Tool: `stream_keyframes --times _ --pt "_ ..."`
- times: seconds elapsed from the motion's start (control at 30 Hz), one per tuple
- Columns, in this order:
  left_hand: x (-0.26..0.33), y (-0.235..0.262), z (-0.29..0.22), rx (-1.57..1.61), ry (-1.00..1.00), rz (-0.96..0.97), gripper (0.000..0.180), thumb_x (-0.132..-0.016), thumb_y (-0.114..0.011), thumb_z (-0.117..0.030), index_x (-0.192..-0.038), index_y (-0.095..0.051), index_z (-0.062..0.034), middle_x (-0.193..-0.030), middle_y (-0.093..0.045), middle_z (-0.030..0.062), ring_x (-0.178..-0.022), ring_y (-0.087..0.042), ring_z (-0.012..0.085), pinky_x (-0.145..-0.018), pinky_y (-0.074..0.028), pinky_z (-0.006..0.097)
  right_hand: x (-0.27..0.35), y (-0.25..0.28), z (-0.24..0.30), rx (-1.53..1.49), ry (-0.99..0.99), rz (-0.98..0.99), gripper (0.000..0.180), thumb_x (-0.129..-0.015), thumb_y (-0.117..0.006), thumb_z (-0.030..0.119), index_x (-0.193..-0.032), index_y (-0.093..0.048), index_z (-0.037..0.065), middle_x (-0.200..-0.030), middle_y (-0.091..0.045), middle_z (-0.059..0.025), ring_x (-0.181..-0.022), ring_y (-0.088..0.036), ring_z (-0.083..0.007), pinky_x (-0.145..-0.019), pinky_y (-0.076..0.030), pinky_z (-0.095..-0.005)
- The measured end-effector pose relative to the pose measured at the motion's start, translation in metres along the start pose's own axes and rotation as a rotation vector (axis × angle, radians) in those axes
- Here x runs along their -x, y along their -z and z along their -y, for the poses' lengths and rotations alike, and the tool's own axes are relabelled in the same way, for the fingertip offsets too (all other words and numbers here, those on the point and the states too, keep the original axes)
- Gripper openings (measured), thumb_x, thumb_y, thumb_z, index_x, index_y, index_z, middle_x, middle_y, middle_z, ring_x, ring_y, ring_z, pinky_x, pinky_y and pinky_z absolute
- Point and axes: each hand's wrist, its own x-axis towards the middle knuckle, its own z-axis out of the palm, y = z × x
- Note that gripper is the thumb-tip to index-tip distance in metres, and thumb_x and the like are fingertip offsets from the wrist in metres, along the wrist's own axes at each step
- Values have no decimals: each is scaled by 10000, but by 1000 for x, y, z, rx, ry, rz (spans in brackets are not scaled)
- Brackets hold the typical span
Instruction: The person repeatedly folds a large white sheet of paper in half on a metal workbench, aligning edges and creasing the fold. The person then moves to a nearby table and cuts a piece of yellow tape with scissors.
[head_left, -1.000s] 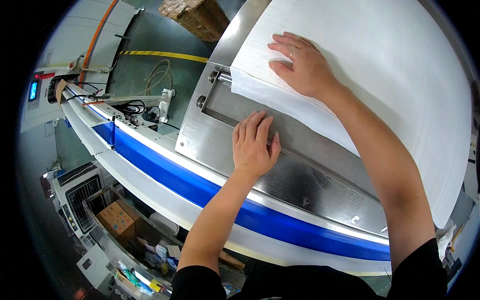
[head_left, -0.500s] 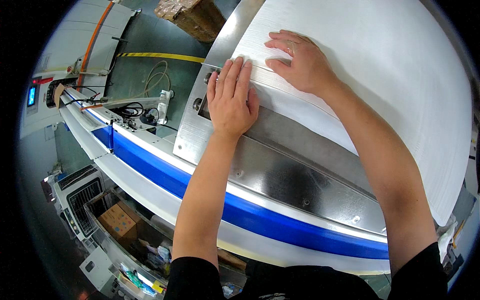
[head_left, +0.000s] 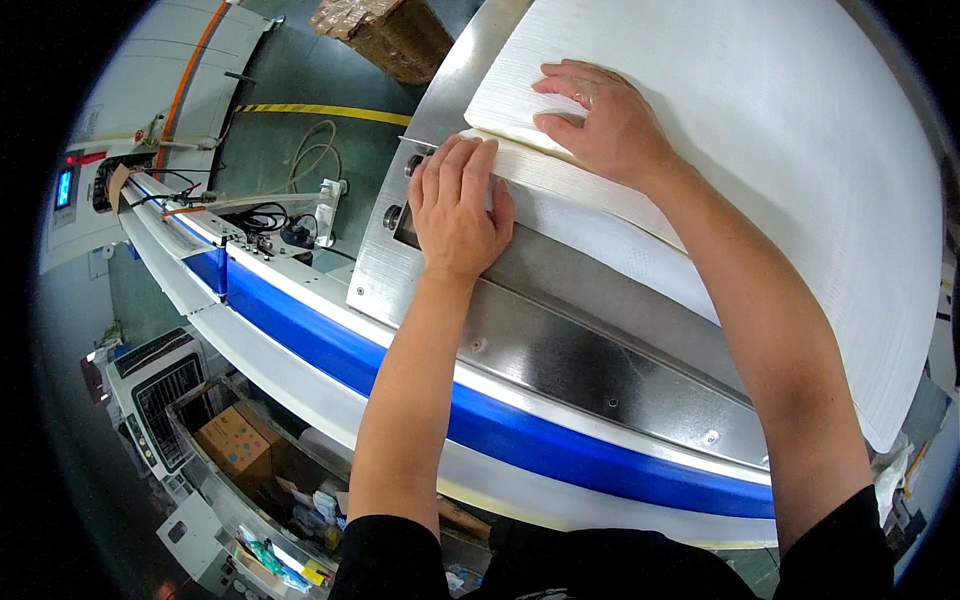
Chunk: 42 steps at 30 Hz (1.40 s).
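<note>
A thick stack of white sheets (head_left: 760, 150), whose exact material I cannot tell, lies on a metal machine table (head_left: 620, 360). My left hand (head_left: 458, 210) grips the left corner of the stack's lower layers (head_left: 575, 190). Its fingers are bent over the sheets and its thumb is on the near side. These layers stick out toward me from under the upper ones, with a dark gap between. To the right, my right hand (head_left: 610, 125) rests on the upper sheets near their front edge, thumb and fingers apart. Part of the edge is hidden by my right forearm.
A blue and white rail (head_left: 590, 465) curves along the table's near side. Two dark round knobs (head_left: 393, 216) sit at its left end. Beyond lie a brown wrapped box (head_left: 385, 40), coiled cables (head_left: 262, 220) and yellow-black floor tape (head_left: 330, 111). Lower left, a bin holds a cardboard box (head_left: 236, 443).
My left fingers have bent and drawn back toward me. The lower layers have slid out a little and a gap has opened beneath the upper sheets. My right hand has hardly moved.
</note>
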Motion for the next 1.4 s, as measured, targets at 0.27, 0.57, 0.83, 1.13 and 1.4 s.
stream_keyframes --times 0.27,0.57,0.83,1.13,1.4 --pt "-6 -5 -1 -22 -17 -10 422 -775 -614 -148 -1195 -569 -148 -1172 -558 77 -1150 -514 294 -990 -353 447 -1 -3 1 -18 -34 13 337 -805 -648 327 -1062 -673 111 -1242 -616 -65 -1200 -530 -248 -1029 -401 -374" --pt "-7 14 5 -104 -187 57 320 -699 -646 -190 -1013 -600 -150 -1166 -568 44 -1155 -528 252 -966 -381 441 17 13 15 -99 52 -64 287 -820 -627 257 -1052 -650 89 -1148 -640 -116 -1060 -596 -296 -949 -454 -404" --pt "-33 53 43 -144 -403 641 397 -695 -701 -136 -1073 -582 -117 -1180 -608 88 -1098 -581 258 -1000 -379 464 181 89 55 236 -419 65 282 -890 -576 316 -1044 -627 86 -1002 -659 -145 -950 -627 -326 -885 -478 -445" --pt "-80 40 -35 -707 -360 1125 532 -747 -626 -107 -1266 -534 -180 -1135 -625 74 -1058 -602 256 -956 -397 460 451 307 -54 699 -795 113 276 -929 -534 335 -894 -695 113 -844 -677 -80 -846 -641 -266 -922 -438 -434" --pt "-72 9 26 -679 -363 962 278 -836 -541 2 -1042 -708 -80 -942 -683 171 -837 -641 370 -748 -526 449 637 454 -143 806 -899 99 397 -971 -453 395 -927 -718 103 -880 -703 -100 -892 -651 -262 -1024 -369 -470"
